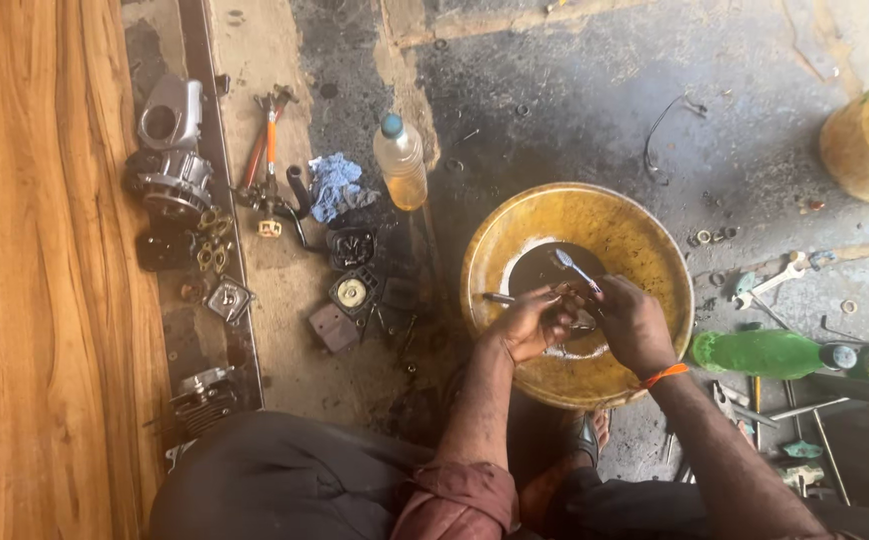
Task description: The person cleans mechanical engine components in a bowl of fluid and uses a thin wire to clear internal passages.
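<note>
Two hands meet over a wide yellow basin point(645, 250) that sits on the stained concrete floor point(575, 90). The left hand point(533, 322) is curled around a small dark metal part point(567, 300), which is mostly hidden between the fingers above the dark liquid at the basin's middle. The right hand point(633, 322), with an orange band at the wrist, pinches a toothbrush point(572, 267) whose bristled head points up and away from the part. A thin metal rod point(498, 298) sticks out to the left of the left hand. Left of the basin stand a plastic bottle of amber liquid point(402, 162), a blue rag point(335, 186), pliers point(269, 140) and scattered engine parts point(173, 150). A green bottle point(760, 353) lies to the right.
</note>
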